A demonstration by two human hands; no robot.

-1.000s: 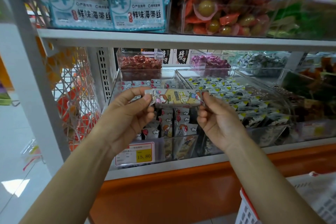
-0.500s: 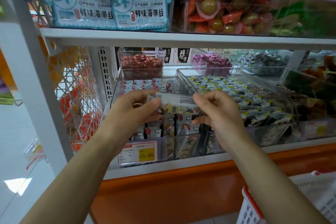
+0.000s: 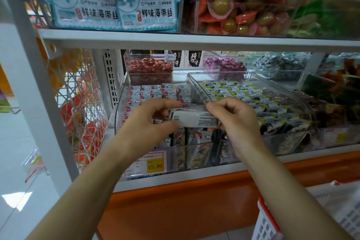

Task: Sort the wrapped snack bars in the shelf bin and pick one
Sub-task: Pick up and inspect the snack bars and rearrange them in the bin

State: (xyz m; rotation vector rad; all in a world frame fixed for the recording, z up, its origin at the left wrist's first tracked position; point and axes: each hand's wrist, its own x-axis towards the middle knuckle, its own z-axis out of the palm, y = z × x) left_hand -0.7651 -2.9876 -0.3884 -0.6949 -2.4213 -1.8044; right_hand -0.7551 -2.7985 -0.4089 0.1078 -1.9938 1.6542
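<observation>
Held level over the clear plastic shelf bin (image 3: 120, 115), the white foil-wrapped snack bar (image 3: 194, 120) is pinched at its ends by the left hand (image 3: 148, 122) and right hand (image 3: 235, 121), its printed back turned up, probably for reading.

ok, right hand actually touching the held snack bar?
Touching. The head view shows the right hand pinching the right end of the snack bar; the left hand holds the other end.

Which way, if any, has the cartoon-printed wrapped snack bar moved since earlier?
Yes. The wrapped snack bar sank toward the yellow price tag, flipped white-side out.
</observation>
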